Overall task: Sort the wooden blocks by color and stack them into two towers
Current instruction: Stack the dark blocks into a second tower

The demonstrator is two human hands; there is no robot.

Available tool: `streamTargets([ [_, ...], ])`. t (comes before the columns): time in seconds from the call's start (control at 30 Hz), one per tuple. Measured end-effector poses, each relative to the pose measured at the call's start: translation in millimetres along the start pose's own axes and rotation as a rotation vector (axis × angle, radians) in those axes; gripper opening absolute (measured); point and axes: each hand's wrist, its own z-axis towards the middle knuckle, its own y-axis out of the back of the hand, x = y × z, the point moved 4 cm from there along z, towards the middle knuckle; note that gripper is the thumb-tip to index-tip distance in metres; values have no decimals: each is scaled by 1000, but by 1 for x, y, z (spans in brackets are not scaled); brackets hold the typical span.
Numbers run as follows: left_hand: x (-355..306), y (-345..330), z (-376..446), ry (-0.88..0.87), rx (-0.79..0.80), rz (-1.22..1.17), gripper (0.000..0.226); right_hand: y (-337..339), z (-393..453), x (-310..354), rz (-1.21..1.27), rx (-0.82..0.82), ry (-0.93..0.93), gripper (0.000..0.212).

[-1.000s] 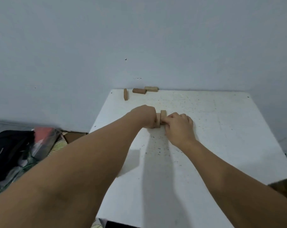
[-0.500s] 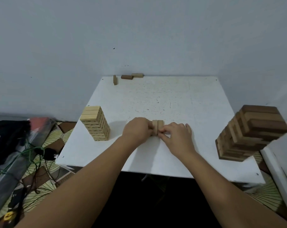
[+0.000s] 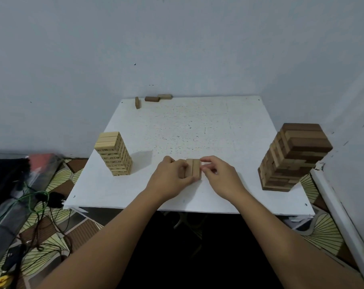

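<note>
White table (image 3: 197,130) against grey wall (image 3: 177,38), top speckled with dark flecks. Near left part of table: pale tower (image 3: 114,153), upright, built wholly of light wooden blocks. Near right corner: mixed tower (image 3: 291,157), taller and wider, of dark and light blocks interleaved, upper layers twisted out of line with lower ones. Far left edge, by the wall: three loose blocks, namely one light block on edge (image 3: 137,102), one dark block (image 3: 151,99) lying flat, one light block (image 3: 165,96) flat just behind it and touching or nearly touching. Near centre of table: small group of light blocks (image 3: 192,168), standing side by side, faces pressed together, resting on the tabletop. Left hand (image 3: 172,178): fingers curled round left side of the group, gripping it. Right hand (image 3: 218,176): thumb and forefinger pinching right side of the group, remaining fingers loosely bent. Floor at left: black bag (image 3: 8,176), red item (image 3: 41,160), green cable (image 3: 31,197) over patterned tiles.
</note>
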Motion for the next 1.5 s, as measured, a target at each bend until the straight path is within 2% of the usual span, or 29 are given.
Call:
streamTargets([
  [0.13,0,-5,1,19,17,-32,61,2,-2,-5,126,-6,-89,37],
  [0.23,5,-1,5,12,56,-75,62,3,1,-5,107,24,-82,43],
  [0.33,13,9,11,-2,96,-85,81,8,6,1,4,56,-29,50],
  [0.43,18,19,22,0,160,-71,98,16,14,8,-123,139,12,72],
  [0.53,18,24,35,-19,242,-1,103,20,24,12,-337,289,9,101],
  [0.6,17,25,41,-33,283,39,101,20,29,12,-421,351,5,108],
  [0.87,22,21,50,-46,282,27,86,12,35,10,-471,303,52,80],
  [1.27,26,18,53,-66,280,7,83,11,35,10,-431,285,60,77],
  [1.5,26,14,53,-102,227,6,76,9,32,8,-444,249,102,74],
])
